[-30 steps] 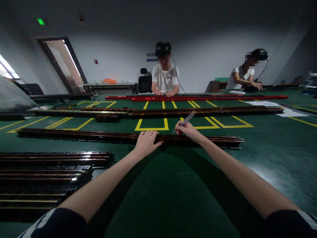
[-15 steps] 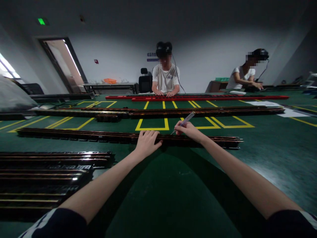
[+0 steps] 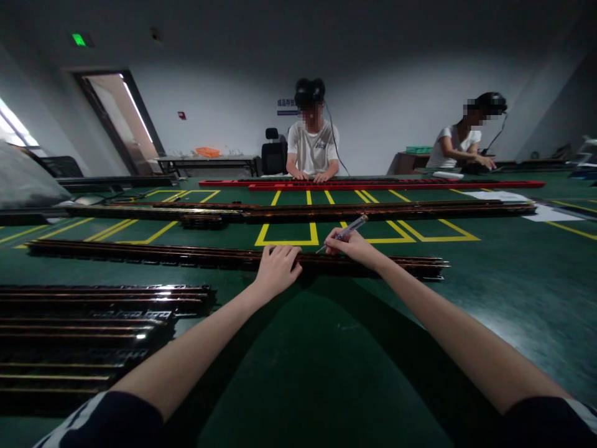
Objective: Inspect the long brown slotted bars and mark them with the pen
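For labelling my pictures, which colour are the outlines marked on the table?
The outlines are yellow, shown best in the head view.

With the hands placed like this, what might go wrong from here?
The tip of the thin-shafted tool in the right hand points toward the left hand, so a slip might jab it. The long dark rail extends well past both hands, so uneven pressure could perhaps swing it. The left forearm appears near the other rails; it might nudge them.
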Available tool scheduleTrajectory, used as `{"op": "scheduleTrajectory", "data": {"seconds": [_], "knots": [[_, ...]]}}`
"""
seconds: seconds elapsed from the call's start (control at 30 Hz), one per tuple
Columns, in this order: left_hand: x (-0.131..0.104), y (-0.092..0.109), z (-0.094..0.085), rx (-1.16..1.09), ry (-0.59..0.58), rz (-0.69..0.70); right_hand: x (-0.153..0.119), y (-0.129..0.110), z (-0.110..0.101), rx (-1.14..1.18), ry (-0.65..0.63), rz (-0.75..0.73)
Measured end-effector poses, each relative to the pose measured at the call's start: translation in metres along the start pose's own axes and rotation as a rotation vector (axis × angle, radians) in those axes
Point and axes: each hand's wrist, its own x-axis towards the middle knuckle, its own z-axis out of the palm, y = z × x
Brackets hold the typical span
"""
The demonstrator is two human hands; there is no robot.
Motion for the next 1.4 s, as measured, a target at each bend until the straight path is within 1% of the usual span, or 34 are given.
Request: {"op": "scheduleTrajectory", "data": {"seconds": [0.2, 0.43, 0.7, 1.13, 1.4], "knots": [[0.000, 0.000, 0.002, 0.006, 0.016, 0.000, 0.001, -0.003, 0.002, 0.003, 0.010, 0.008], [-0.001, -0.003, 0.006, 0.001, 0.033, 0.000, -0.002, -0.007, -0.004, 0.026, 0.018, 0.059], [-0.001, -0.001, 0.001, 0.006, -0.016, -0.015, -0.002, -0.008, -0.005, 0.047, 0.052, 0.108], [-0.001, 0.000, -0.002, 0.015, -0.021, 0.002, -0.001, -0.002, -0.003, 0.104, 0.045, 0.083], [0.000, 0.000, -0.002, 0.008, -0.028, 0.003, 0.000, 0.003, -0.006, 0.142, 0.045, 0.067]]}}
